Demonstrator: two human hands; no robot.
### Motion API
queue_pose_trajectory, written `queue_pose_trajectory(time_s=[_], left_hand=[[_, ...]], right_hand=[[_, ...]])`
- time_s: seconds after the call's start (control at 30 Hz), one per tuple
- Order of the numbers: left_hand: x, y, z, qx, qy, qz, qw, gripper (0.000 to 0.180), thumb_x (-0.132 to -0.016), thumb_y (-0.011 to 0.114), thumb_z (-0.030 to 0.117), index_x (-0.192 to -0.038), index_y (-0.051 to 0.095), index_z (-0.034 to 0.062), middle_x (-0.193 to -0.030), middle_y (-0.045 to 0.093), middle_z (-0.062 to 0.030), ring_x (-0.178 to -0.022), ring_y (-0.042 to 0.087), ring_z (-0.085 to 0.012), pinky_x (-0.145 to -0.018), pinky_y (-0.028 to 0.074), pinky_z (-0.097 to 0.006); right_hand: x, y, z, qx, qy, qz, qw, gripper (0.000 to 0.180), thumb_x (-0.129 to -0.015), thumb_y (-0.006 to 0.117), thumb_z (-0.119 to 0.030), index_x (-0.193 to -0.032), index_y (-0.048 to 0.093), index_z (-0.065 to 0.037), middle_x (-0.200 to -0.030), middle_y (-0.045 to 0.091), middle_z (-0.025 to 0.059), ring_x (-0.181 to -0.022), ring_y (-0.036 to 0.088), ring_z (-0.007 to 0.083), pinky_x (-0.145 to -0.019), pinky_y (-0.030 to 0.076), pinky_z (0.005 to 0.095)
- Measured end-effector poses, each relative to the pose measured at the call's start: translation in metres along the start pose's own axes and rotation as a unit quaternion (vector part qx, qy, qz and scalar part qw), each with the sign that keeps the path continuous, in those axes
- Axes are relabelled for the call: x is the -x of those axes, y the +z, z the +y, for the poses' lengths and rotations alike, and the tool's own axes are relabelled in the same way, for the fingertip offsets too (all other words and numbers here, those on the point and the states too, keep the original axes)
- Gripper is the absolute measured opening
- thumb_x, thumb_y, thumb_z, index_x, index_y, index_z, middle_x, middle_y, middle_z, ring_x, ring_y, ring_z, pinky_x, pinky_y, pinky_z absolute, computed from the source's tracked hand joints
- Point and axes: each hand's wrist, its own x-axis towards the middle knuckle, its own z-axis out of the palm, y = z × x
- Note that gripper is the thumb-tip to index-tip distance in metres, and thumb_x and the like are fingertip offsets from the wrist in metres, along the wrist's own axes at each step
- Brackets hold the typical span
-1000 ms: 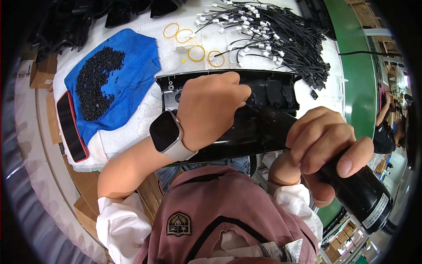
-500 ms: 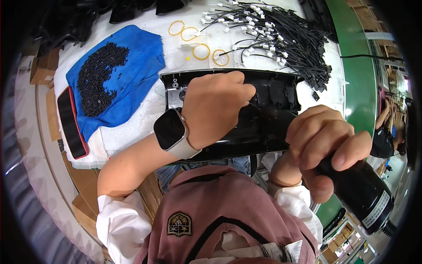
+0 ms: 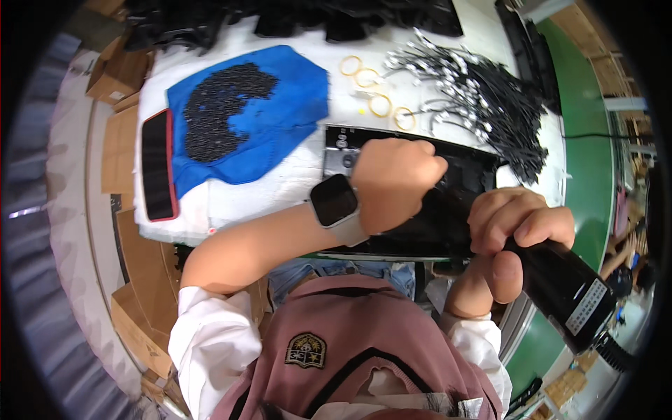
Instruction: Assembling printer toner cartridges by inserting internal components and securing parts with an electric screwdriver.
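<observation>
My right hand [image 3: 514,227] is wrapped round a black electric screwdriver [image 3: 570,294]. The tool is tilted, its cord end pointing to the lower right and its front end toward the black plastic housing [image 3: 392,245]. The bit is hidden. My left hand [image 3: 395,182], with a watch on the wrist, is closed above the housing near its middle. Its fingertips are turned away, so what they hold, if anything, does not show. The housing is a long, hollow shell lying open side up in front of me.
Left of the housing, many small black screws [image 3: 217,105] lie heaped on a blue cloth [image 3: 280,133], beside a red-edged phone [image 3: 157,168]. Yellow rubber bands [image 3: 380,106] and a pile of black cables with white connectors [image 3: 490,98] lie beyond. More black plastic parts [image 3: 350,24] line the far edge.
The whole view has shifted, so the table and its things sit further right in the picture. Both hands keep nearly the same pose over the housing, the right still gripping the screwdriver.
</observation>
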Motion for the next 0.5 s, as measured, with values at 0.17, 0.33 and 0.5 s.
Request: queue_pose_trajectory(time_s=[0.17,0.33,0.5], left_hand=[[0.008,-0.030,0.002,-0.024,0.085,0.036,0.995,0.008,-0.073,0.065,0.007,-0.074,0.057,0.0082,-0.072,0.056,-0.0043,-0.079,0.058,-0.0230,-0.061,0.048,-0.036],[0.036,-0.100,-0.048,-0.249,-0.064,0.256,0.932,0.016,-0.076,0.068,0.009,-0.091,0.065,0.0042,-0.082,0.062,-0.0109,-0.076,0.062,-0.0308,-0.064,0.050,-0.038],[0.075,-0.116,-0.086,-0.362,-0.271,0.135,0.882,0.015,-0.075,0.072,0.015,-0.087,0.065,0.0070,-0.083,0.060,-0.0085,-0.081,0.062,-0.0295,-0.065,0.050,-0.040]], right_hand=[[0.004,-0.001,-0.005,0.006,-0.075,0.000,0.997,0.040,-0.077,0.077,-0.024,-0.097,0.045,-0.009,-0.063,0.055,0.0014,-0.045,0.052,0.0160,-0.046,0.045,0.0304],[0.014,-0.031,-0.025,-0.036,-0.122,-0.014,0.992,0.045,-0.077,0.080,-0.028,-0.099,0.045,-0.010,-0.063,0.059,0.0008,-0.045,0.058,0.0140,-0.043,0.050,0.0276],[0.012,-0.024,-0.022,-0.051,-0.130,-0.027,0.990,0.043,-0.078,0.079,-0.024,-0.099,0.045,-0.009,-0.063,0.058,0.0010,-0.044,0.058,0.0144,-0.043,0.050,0.0280]])
